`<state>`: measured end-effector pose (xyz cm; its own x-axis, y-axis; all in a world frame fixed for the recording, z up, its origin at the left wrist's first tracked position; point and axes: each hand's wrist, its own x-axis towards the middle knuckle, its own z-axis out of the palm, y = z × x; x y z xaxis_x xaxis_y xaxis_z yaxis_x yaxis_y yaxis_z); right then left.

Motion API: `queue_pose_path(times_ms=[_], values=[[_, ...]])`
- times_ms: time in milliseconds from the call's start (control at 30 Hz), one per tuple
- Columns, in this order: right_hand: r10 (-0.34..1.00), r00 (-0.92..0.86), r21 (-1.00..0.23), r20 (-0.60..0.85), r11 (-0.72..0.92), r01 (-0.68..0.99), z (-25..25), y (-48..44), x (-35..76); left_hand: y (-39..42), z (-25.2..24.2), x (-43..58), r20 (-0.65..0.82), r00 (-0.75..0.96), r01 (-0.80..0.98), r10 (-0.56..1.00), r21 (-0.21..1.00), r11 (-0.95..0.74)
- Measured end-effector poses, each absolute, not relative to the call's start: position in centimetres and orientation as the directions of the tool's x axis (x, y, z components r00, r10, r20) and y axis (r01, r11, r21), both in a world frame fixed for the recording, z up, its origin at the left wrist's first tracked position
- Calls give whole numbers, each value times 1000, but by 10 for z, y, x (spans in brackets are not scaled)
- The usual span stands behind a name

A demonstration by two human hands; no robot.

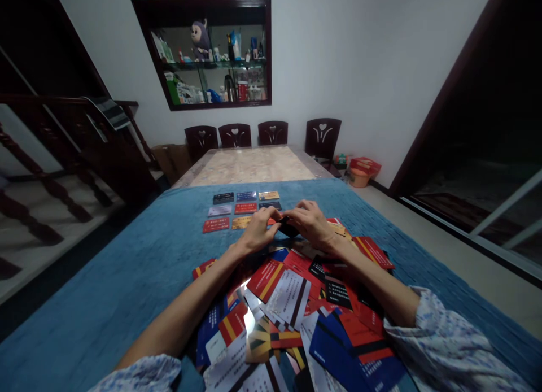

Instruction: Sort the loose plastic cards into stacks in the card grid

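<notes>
Both hands meet above the far edge of a heap of plastic cards. Between them is a dark card (pixel 289 229), tilted, with my left hand (pixel 260 229) pinching its left side and my right hand (pixel 312 222) closed on its top and right. Just beyond, several cards lie in rows on the blue cloth, among them a black card (pixel 223 198), a gold card (pixel 241 222) and a red card (pixel 215 225). Under my forearms spreads the loose pile, with a white striped card (pixel 289 297), a red card with a yellow stripe (pixel 266 279) and a blue card (pixel 330 347).
A blue cloth (pixel 127 268) covers the near part of the table; its bare marble top (pixel 254 163) shows farther off. Dark chairs (pixel 235 135) stand at the far end. A wooden railing (pixel 46 155) is at left, a red bag (pixel 365 167) on the floor at right.
</notes>
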<state>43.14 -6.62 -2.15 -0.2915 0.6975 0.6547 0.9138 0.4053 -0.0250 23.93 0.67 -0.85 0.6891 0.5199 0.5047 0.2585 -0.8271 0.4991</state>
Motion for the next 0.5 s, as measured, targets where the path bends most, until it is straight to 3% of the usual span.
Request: queue_pose_path(times_ms=[233,500], values=[[742,-246,-108,624,394,913,-28,-65,428,10,-6,237,435,730,376,527,388,-842],[801,-261,-80,539,357,931,-39,-60,433,12,-5,230,323,784,465,530,259,-847]])
